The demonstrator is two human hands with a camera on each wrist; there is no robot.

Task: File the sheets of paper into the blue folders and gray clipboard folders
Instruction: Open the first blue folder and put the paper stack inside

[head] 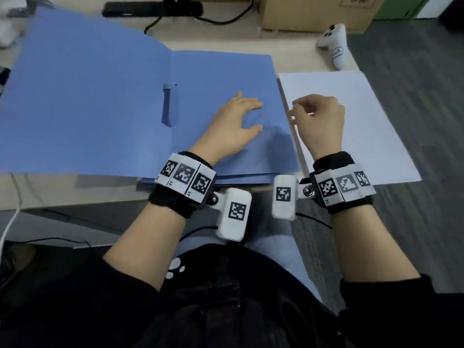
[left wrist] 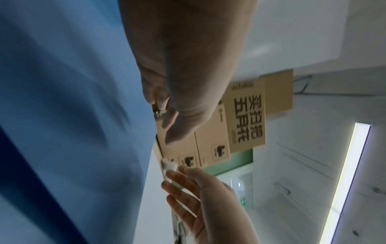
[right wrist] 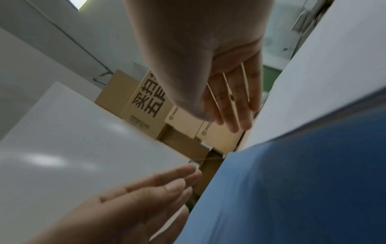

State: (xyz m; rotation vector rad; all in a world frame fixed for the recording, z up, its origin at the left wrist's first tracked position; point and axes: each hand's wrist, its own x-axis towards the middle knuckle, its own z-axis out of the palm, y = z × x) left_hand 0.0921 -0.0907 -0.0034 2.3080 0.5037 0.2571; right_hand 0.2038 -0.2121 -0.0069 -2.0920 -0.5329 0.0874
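A white game controller [head: 335,46] is lying near the desk's [head: 296,50] far right corner; a cardboard box [head: 311,13] is standing behind it, a black cable [head: 200,17] trailing alongside.

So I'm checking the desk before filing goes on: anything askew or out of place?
The white paper sticks out past the desk's right edge over the floor. A white game controller lies at the back corner, unrelated to filing.

- Head view looks steeply down from above onto the open blue folder [head: 100,101].
- Both wrist views sit low and close, facing outward, sharing the cardboard boxes [left wrist: 246,115].
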